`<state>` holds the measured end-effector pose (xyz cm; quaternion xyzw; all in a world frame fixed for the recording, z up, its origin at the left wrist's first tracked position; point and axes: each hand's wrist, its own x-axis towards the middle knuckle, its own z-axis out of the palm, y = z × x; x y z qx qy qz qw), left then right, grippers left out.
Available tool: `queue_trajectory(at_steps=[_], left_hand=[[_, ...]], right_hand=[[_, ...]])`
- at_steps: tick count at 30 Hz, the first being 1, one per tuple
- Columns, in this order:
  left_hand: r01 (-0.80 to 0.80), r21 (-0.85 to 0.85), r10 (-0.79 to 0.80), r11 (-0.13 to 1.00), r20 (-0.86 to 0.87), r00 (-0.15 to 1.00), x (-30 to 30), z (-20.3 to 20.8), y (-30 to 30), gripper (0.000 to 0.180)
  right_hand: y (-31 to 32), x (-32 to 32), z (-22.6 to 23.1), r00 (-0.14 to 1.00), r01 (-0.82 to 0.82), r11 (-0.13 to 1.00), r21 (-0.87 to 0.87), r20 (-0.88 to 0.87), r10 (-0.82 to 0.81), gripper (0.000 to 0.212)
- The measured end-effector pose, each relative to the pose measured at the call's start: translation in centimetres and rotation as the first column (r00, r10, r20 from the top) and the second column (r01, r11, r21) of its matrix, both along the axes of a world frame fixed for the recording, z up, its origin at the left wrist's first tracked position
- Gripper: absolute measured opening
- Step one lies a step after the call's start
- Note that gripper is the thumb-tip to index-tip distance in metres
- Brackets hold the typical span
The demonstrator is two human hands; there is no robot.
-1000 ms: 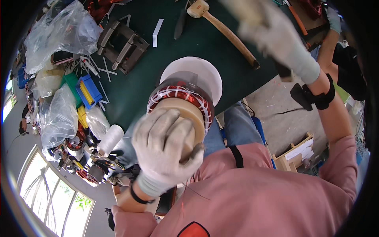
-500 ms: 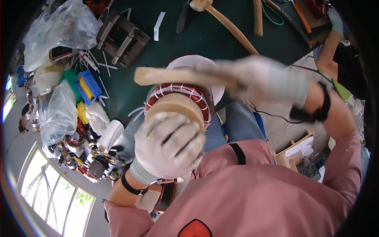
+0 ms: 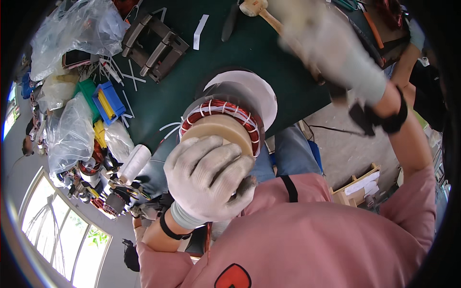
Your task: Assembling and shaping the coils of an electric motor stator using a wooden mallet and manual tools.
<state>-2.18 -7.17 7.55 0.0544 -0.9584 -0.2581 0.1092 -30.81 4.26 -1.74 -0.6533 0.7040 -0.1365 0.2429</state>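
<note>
My gloved left hand (image 3: 209, 180) is closed over a beige round block (image 3: 216, 127), fingers curled on its near side. The block sits within a ring of red wire windings (image 3: 213, 106), laced with white cord, on a grey cylindrical motor stator (image 3: 230, 91). A white round sheet (image 3: 266, 96) shows behind the stator. My gloved right hand (image 3: 336, 57) is raised at the upper right, smeared by motion. It appears closed around a wooden bar (image 3: 297, 17), also badly blurred; the hand hides the bar's middle.
A wooden mallet (image 3: 254, 7) lies on the green tabletop (image 3: 168, 101), its handle partly behind my right hand. Left are a metal fixture (image 3: 156, 50), a blue bin (image 3: 108, 103) and plastic bags (image 3: 72, 134). Another person's arm (image 3: 406, 62) is at the far right.
My right hand has lifted from above the stator toward the upper right, carrying the wooden bar away. My left hand remains on the beige block, and the view has shifted slightly.
</note>
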Motion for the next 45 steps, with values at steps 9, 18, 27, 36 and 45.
queue_trajectory(at_steps=[9,18,27,36,45], left_hand=[[0.12,0.035,-0.12,0.992,0.002,0.993,-0.3,0.0,-1.1,0.037],[0.301,0.106,-0.295,0.948,-0.066,0.953,-0.6,-0.4,-2.8,0.034],[-0.611,0.723,0.445,0.322,0.454,0.772,1.7,-2.0,-6.4,0.056],[-0.096,0.042,0.082,0.994,0.264,0.961,-0.4,2.3,-0.3,0.036],[-0.049,-0.083,0.059,0.995,0.13,0.99,-0.4,0.7,-0.4,0.036]], right_hand=[[2.9,2.0,0.6,0.997,0.017,1.0,0.007,0.081,-0.018,0.05],[1.3,3.0,3.6,0.806,0.303,0.919,0.251,0.447,-0.388,0.056],[3.6,1.5,3.3,0.731,0.537,0.842,0.044,0.475,-0.491,0.081],[3.2,2.6,1.3,0.809,0.25,0.968,0.03,0.542,-0.226,0.071],[4.6,7.5,2.6,0.754,0.121,0.98,0.159,0.627,-0.195,0.06]])
